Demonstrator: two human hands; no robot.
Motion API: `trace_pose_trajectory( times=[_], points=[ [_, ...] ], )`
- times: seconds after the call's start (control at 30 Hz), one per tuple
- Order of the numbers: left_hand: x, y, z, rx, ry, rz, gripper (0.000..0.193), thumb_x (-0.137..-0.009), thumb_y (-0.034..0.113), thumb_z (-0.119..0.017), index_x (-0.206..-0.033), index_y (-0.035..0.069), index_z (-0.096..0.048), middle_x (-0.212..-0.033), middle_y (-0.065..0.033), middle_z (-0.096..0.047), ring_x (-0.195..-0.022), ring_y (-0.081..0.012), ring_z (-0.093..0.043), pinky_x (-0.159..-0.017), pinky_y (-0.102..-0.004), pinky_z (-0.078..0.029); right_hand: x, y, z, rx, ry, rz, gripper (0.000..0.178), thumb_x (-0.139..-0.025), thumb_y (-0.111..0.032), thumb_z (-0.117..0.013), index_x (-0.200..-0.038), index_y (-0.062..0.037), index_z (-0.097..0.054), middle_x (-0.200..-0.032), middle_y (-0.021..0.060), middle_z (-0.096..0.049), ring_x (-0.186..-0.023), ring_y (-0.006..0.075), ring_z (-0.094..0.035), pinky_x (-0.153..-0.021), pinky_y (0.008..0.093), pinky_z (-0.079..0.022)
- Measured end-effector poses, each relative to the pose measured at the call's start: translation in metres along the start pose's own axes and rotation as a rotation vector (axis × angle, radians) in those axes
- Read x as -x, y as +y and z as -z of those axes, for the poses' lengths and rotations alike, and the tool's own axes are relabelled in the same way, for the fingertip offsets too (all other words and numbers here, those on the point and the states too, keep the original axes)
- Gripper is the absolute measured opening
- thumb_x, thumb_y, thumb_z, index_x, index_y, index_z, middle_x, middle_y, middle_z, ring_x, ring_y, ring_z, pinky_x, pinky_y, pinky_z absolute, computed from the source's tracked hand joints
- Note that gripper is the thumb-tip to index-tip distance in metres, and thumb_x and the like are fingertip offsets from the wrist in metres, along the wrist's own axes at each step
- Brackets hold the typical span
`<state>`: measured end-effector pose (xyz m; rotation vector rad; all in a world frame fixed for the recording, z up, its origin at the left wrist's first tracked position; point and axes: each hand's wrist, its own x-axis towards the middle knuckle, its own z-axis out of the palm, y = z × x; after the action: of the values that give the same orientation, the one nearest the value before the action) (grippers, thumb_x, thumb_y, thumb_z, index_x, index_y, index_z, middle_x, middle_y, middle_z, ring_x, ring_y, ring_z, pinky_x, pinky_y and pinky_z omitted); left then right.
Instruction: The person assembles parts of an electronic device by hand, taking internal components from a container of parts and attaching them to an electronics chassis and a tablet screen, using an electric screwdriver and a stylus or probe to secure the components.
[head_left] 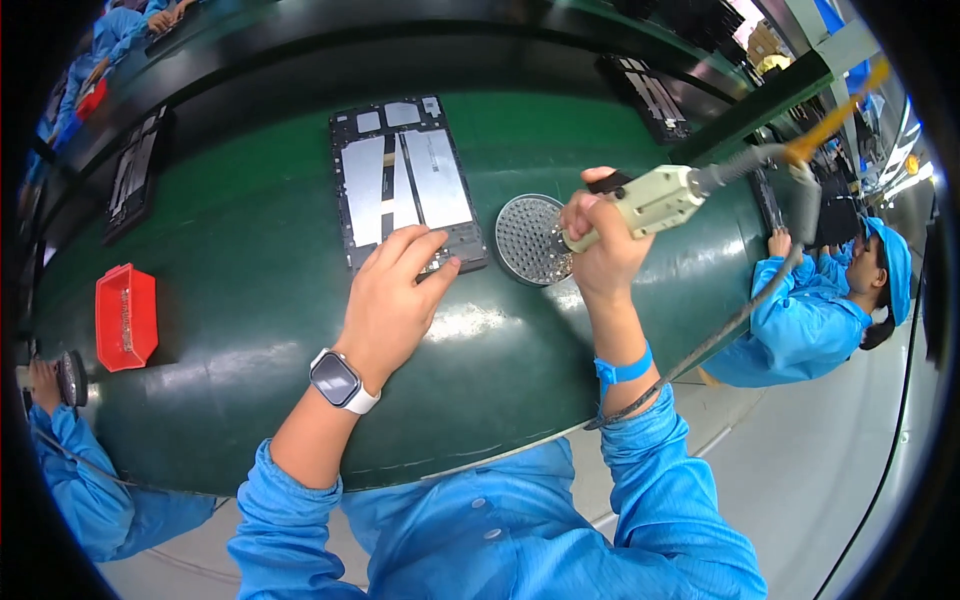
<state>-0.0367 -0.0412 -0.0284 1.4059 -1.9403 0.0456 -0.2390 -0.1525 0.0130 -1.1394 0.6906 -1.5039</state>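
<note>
My right hand is wrapped round a pale green electric screwdriver, whose cable runs off to the upper right. The driver's front end points down at the right side of a round screw tray, a grey dish full of small holes with loose screws at its edge. Just left of the tray lies an opened tablet with silver battery panels, a black frame and dark ribbon strips. On its lower edge rests my left hand, fingers stretched out over the dark board area. The screwdriver's bit is hidden from me.
A red bin with small parts stands at the left. More opened tablets lie at the far left and far right of the green bench. Co-workers in blue sit on both sides. A grey cable hangs beside my right forearm.
</note>
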Motion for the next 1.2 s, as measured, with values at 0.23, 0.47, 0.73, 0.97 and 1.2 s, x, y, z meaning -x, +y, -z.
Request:
trace_pose_trajectory(
  times=[0.23, 0.47, 0.73, 0.97, 1.2],
  points=[
    [0.004, -0.005, 0.005, 0.088, 0.041, 0.037, 0.019, -0.075, 0.004, -0.072, -0.093, 0.006, -0.076, -0.108, -0.0102, -0.067, -0.106, -0.0279, -0.063, -0.085, -0.0386, -0.055, 0.016, -0.005, -0.062, -0.056, -0.174, -0.089, 0.024, -0.08, 0.008, -0.059, -0.104, 0.0056, -0.061, -0.069, 0.0039, -0.059, -0.053, 0.0102, -0.054, -0.049, 0.0248, -0.043],
    [0.005, -0.007, 0.001, 0.133, 0.066, 0.041, 0.014, -0.076, 0.005, -0.07, -0.09, 0.005, -0.075, -0.106, -0.0084, -0.066, -0.106, -0.0271, -0.062, -0.084, -0.0386, -0.054, 0.023, 0.02, -0.083, -0.086, -0.217, -0.149, 0.022, -0.079, 0.008, -0.06, -0.1, 0.0046, -0.061, -0.07, 0.0046, -0.059, -0.053, 0.0101, -0.054, -0.05, 0.0253, -0.044],
    [0.007, -0.008, 0.001, 0.123, 0.037, 0.056, 0.016, -0.077, 0.005, -0.069, -0.091, 0.005, -0.074, -0.11, -0.0079, -0.065, -0.11, -0.0257, -0.06, -0.086, -0.0382, -0.053, 0.025, 0.026, -0.083, -0.042, -0.224, -0.168, 0.02, -0.08, 0.008, -0.061, -0.099, 0.0023, -0.06, -0.078, 0.0057, -0.061, -0.056, 0.0091, -0.055, -0.051, 0.0245, -0.045],
    [0.011, -0.006, -0.005, 0.129, 0.08, 0.026, 0.018, -0.075, 0.003, -0.067, -0.092, -0.001, -0.071, -0.11, -0.0097, -0.065, -0.111, -0.0277, -0.06, -0.088, -0.0399, -0.053, 0.029, 0.025, -0.087, 0.1, -0.254, -0.127, 0.02, -0.081, 0.003, -0.057, -0.101, 0.0022, -0.058, -0.069, 0.0063, -0.057, -0.055, 0.0129, -0.052, -0.054, 0.0279, -0.045],
    [0.01, 0.006, -0.003, -0.199, 0.041, -0.186, 0.024, -0.074, 0.003, -0.067, -0.097, -0.003, -0.07, -0.116, -0.0133, -0.067, -0.108, -0.0317, -0.063, -0.087, -0.0409, -0.055, 0.02, 0.012, -0.074, -0.022, -0.217, -0.151, 0.025, -0.08, 0.006, -0.059, -0.105, 0.005, -0.06, -0.068, 0.0051, -0.058, -0.053, 0.012, -0.053, -0.053, 0.0276, -0.046]
  ],
)
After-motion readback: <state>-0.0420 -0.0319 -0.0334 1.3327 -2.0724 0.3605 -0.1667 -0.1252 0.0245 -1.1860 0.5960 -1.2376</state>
